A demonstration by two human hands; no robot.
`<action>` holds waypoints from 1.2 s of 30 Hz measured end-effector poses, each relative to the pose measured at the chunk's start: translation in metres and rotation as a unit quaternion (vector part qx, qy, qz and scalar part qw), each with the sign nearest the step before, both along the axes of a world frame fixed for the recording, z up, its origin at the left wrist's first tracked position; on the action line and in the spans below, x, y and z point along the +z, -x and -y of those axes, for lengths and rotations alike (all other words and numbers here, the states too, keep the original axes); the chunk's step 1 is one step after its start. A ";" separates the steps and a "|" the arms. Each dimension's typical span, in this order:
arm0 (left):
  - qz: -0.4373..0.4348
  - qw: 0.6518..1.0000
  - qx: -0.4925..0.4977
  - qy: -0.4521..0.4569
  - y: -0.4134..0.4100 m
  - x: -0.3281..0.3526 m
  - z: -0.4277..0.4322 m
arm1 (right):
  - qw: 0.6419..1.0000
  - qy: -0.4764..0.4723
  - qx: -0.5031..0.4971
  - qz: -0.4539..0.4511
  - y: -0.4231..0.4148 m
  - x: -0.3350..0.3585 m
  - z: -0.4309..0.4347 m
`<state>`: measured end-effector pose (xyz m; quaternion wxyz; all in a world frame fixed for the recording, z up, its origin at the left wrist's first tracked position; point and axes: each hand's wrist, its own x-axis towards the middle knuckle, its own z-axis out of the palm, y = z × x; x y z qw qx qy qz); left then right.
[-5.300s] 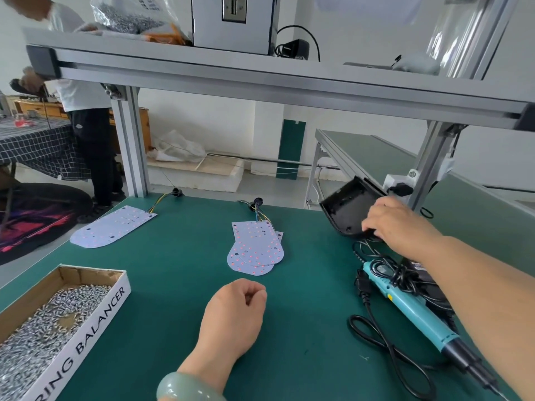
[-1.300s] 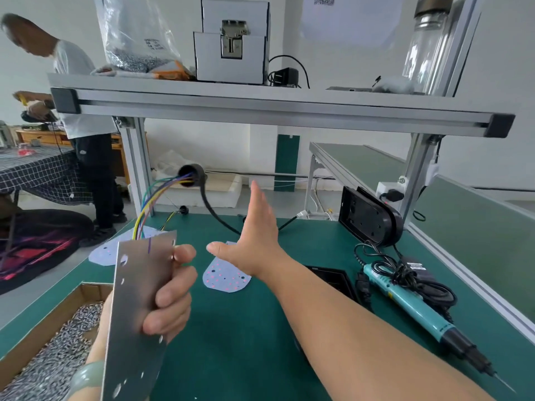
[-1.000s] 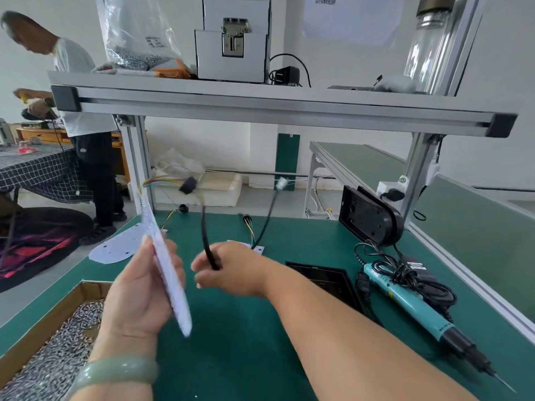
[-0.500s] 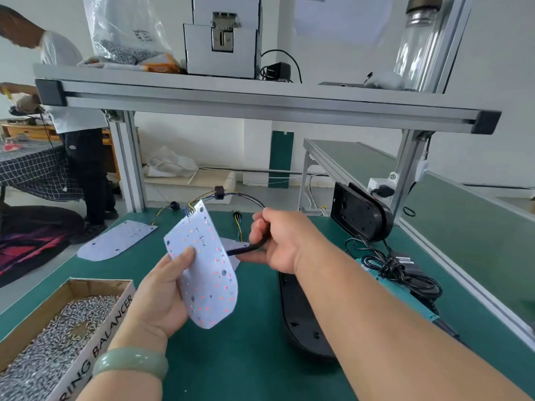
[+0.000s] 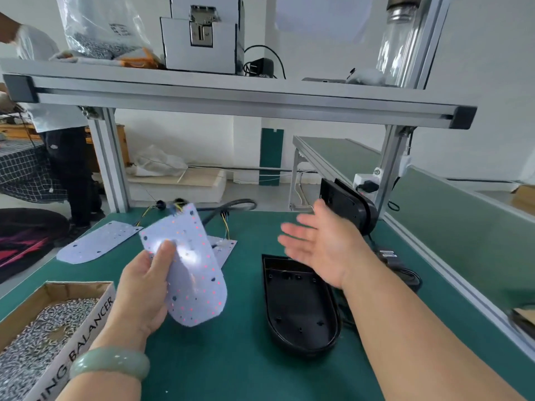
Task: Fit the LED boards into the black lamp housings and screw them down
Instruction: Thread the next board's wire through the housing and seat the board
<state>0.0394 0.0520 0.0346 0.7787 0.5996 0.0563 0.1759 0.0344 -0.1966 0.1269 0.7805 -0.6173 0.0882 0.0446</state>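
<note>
My left hand (image 5: 144, 290) grips an LED board (image 5: 191, 270), thumb pressed on its dotted face and fingers curled behind it. I hold the board up off the surface (image 5: 231, 366), tilted, with its rounded end low and towards me and its wires (image 5: 179, 205) trailing off the far end. My right hand (image 5: 321, 247) is wide open and holds nothing. Its palm is turned inward and its fingers are spread and a little blurred as it hovers above the far end of the black housing (image 5: 301, 308). The housing lies flat on the surface with its open side up, just to the right of the board and apart from it. Its long axis runs away from me, rounded end near me and squared end far. As I judge it, the board's length runs roughly the same way and its round end already matches, so the fit turns on carrying the board across to the right and laying it flat inside the rim. The left hand has the board, but the right is nearer the housing and looks best placed to steady it. A second housing (image 5: 347, 206) leans against the frame post farther back. Spare boards (image 5: 95, 241) lie on the surface to the left, and a box of screws (image 5: 43, 328) sits at my near left for the screwing, which is not yet begun.
</note>
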 end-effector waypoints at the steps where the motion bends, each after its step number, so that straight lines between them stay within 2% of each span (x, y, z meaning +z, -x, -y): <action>1: 0.004 0.999 0.007 0.042 -0.001 0.002 -0.001 | 0.984 0.169 -0.043 0.030 0.005 -0.015 0.010; 2: 0.011 0.996 0.006 0.086 -0.001 0.004 -0.002 | 0.937 0.335 -0.076 0.057 0.009 -0.031 0.021; 3: 0.018 0.992 0.003 0.126 -0.001 0.007 -0.004 | 0.880 0.463 -0.088 0.062 0.012 -0.048 0.029; 4: 0.019 0.986 -0.004 0.164 0.000 0.010 -0.003 | 0.837 0.540 -0.082 0.038 0.017 -0.062 0.036; 6: 0.019 0.973 -0.033 0.229 0.003 0.018 0.002 | 0.785 0.617 -0.047 -0.025 0.023 -0.081 0.039; 8: 0.010 0.963 -0.079 0.257 0.007 0.024 0.013 | 0.747 0.662 -0.028 -0.050 0.024 -0.087 0.037; 10: -0.012 0.964 -0.127 0.232 0.011 0.025 0.025 | 0.734 0.676 -0.045 -0.043 0.022 -0.085 0.034; 11: -0.017 0.970 -0.145 0.192 0.013 0.023 0.031 | 0.738 0.671 -0.063 -0.035 0.022 -0.086 0.034; 13: -0.018 0.978 -0.152 0.141 0.015 0.025 0.040 | 0.772 0.627 -0.102 -0.023 0.022 -0.087 0.037; 16: -0.031 0.961 -0.196 0.192 0.019 0.030 0.048 | 0.870 0.472 -0.144 0.014 0.027 -0.087 0.040; 18: -0.029 0.959 -0.209 0.190 0.021 0.032 0.054 | 0.904 0.397 -0.149 0.050 0.032 -0.085 0.037; 24: -0.004 0.966 -0.179 0.187 0.027 0.041 0.056 | 0.896 0.374 -0.175 0.164 0.043 -0.078 0.024; 29: 0.026 0.979 -0.157 0.125 0.030 0.044 0.051 | 0.881 0.355 -0.197 0.242 0.047 -0.077 0.017; 36: 0.055 0.983 -0.161 0.069 0.036 0.045 0.054 | 0.920 0.207 -0.212 0.258 0.042 -0.080 0.017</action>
